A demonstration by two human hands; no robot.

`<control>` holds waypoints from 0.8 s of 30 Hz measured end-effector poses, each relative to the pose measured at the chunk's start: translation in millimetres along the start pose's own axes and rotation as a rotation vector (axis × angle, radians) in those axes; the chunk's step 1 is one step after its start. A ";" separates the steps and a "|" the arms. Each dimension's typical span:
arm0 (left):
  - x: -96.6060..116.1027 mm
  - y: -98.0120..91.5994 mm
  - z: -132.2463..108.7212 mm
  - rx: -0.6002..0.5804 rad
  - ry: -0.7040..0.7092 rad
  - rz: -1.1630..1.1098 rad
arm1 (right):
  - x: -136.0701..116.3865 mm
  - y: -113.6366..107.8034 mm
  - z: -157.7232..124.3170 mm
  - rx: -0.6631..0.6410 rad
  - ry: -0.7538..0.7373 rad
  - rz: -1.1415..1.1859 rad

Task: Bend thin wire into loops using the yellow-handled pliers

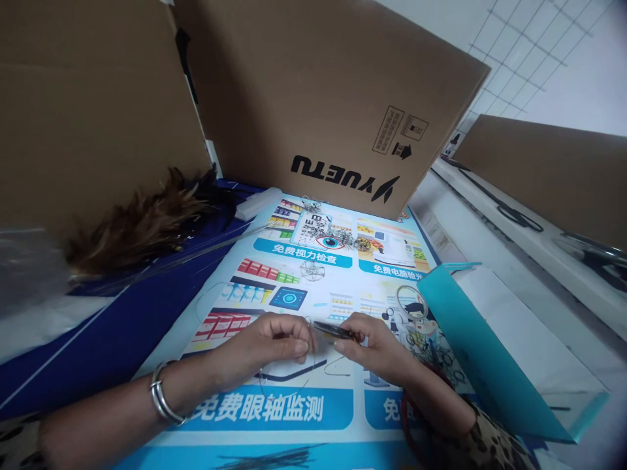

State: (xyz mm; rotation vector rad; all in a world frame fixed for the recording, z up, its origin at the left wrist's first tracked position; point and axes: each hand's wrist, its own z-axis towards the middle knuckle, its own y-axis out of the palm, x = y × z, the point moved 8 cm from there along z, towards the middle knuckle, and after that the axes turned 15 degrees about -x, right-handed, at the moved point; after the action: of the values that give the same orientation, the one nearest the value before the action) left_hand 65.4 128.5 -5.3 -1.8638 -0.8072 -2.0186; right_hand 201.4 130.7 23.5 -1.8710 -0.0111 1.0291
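In the middle of the head view my left hand (287,339) pinches a thin wire (313,362), which curls down below the fingers. A silver bangle circles that wrist. My right hand (375,343) is closed around a pair of dark pliers (333,329), whose jaws point left to the wire near my left fingertips. Whether the jaws grip the wire is too small to tell. Below my hands, at the near edge, lies a bundle of dark straight wires (274,457). A small wire ball (312,271) sits on the printed poster beyond my hands.
A printed poster (337,411) covers the table. More tangled wire pieces (343,238) lie at its far side. Wire rings (435,346) lie right, beside a teal open box (490,365). Brown feathers (142,228) lie left. A large cardboard box (313,98) stands behind.
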 end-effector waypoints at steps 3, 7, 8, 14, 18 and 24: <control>-5.2 -0.3 -0.8 -0.006 -0.061 0.009 | -0.8 5.9 0.4 -0.040 -0.019 0.045; -7.4 1.3 -1.5 -0.029 -0.104 0.031 | 0.5 12.5 1.2 -0.070 -0.029 0.100; -7.5 1.7 -1.4 -0.030 -0.105 0.022 | 0.7 14.0 1.5 -0.079 -0.033 0.109; -12.4 -6.1 -0.9 0.089 -0.110 -0.027 | 8.2 1.6 1.3 0.051 0.049 0.005; -22.5 -18.0 -2.2 0.224 -0.166 0.007 | 9.8 -13.7 -3.3 0.215 0.101 -0.151; -28.0 -21.4 -0.4 0.268 -0.220 0.019 | 1.8 -5.1 -6.2 0.276 -0.043 -0.255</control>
State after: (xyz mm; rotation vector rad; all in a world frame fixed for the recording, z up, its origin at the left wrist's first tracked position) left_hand 56.9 140.8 -37.2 -1.9459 -1.0551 -1.6186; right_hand 208.6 129.5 27.2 -1.5517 -0.1242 0.8478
